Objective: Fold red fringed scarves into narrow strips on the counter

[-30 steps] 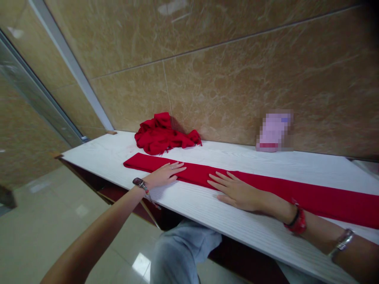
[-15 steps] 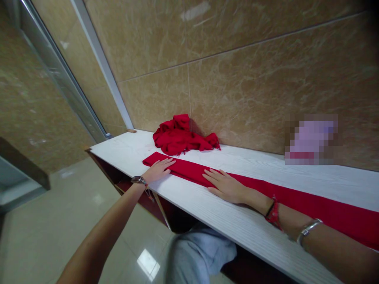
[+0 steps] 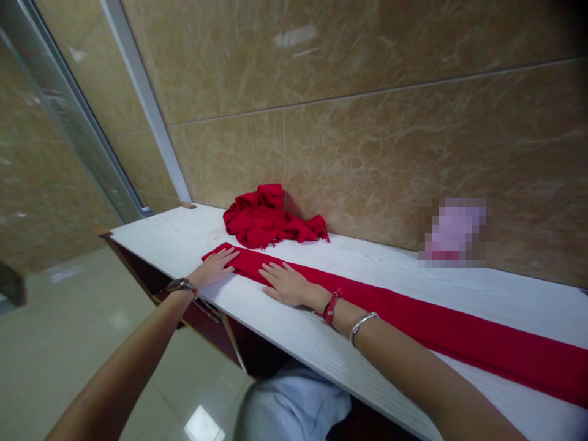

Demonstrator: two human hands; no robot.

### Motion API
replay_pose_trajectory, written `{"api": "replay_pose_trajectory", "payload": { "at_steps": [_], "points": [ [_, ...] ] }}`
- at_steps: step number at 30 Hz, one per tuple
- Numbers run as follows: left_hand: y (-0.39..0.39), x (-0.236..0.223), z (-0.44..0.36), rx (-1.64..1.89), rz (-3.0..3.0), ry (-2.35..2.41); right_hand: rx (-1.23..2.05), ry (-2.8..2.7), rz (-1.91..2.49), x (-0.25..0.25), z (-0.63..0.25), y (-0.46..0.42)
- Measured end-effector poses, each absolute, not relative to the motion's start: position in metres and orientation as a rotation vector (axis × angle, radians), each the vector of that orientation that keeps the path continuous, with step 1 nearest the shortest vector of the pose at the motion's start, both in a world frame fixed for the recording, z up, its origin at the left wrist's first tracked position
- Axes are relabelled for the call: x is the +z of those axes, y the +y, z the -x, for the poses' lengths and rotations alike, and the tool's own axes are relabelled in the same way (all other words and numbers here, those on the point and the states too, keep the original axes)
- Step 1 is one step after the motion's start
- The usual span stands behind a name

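Observation:
A long red scarf (image 3: pixel 441 323), folded into a narrow strip, lies along the white tabletop and runs out of view at the right. Near its far left end my left hand (image 3: pixel 214 267) rests flat on the cloth, fingers stretched out. My right hand (image 3: pixel 287 285) lies a little to the right, palm down with fingers spread on the strip. Neither hand grips the cloth. Behind the strip, against the wall, sits a crumpled red scarf (image 3: pixel 261 217) with fringed ends.
The white tabletop (image 3: pixel 160 236) belongs to a long cabinet with open dark compartments below. A tiled wall (image 3: pixel 376 153) stands right behind it. A blurred-out pinkish item (image 3: pixel 454 229) leans there at the right. My grey-clad leg (image 3: pixel 294 404) is close to the cabinet's front.
My right hand has slid left along the folded scarf, nearer my left hand. The left hand stays near the scarf's end. The view has shifted slightly.

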State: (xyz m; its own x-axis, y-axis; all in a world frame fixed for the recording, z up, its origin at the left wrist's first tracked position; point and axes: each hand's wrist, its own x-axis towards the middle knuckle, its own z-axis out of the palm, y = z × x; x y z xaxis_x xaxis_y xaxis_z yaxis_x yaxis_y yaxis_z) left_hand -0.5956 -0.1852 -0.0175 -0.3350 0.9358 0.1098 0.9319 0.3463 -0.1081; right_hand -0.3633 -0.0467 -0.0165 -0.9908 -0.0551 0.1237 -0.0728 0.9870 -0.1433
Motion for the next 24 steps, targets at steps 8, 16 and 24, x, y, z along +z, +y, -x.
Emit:
{"api": "replay_pose_trajectory", "payload": {
  "at_steps": [8, 16, 24],
  "points": [
    [-0.195, -0.017, 0.613, 0.101, 1.542, -2.52, 0.232, -3.025, -0.124, -0.008, 0.376, -0.042],
    [-0.21, -0.013, 0.629, 0.103, 1.348, -2.607, 0.19, -2.99, -0.103, -0.027, 0.38, -0.041],
    [-0.187, -0.007, 0.602, 0.131, 1.686, -2.398, 0.191, -2.997, -0.075, -0.023, 0.383, -0.044]
  ]
}}
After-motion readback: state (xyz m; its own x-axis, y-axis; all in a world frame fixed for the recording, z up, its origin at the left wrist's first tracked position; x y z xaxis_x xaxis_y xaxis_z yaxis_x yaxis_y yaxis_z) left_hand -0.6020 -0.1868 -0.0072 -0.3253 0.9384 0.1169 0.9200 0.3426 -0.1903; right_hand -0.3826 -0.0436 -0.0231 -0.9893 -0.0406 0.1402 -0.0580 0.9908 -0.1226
